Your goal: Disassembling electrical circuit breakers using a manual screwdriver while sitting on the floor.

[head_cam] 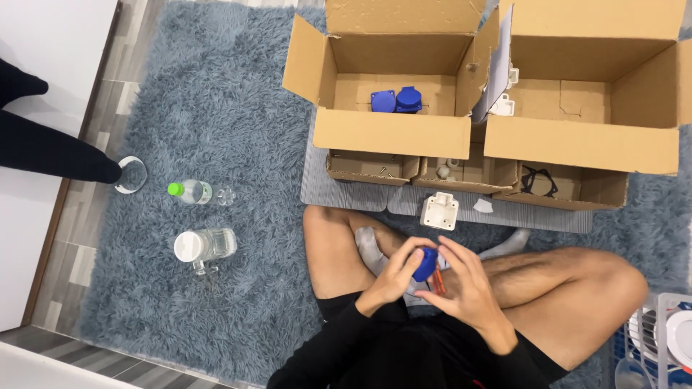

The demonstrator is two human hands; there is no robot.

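Blue socket part (426, 264) clasped by both hands' grip.

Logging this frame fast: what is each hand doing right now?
Left hand: closed around the blue plastic part.
Right hand: fingers on the same blue part; an orange object shows beneath, grip unclear.

Floor: grey wood-look planks (68, 245), laid lengthwise along the left edge. Wall or panel: plain white surface (50, 43), upper left, with a dark wooden trim strip beside it. Covering: shaggy blue-grey rug (216, 108) over most of the floor. Flat grey ribbed mats (346, 194) lie on the rug. Light: even, soft, with faint shadows.
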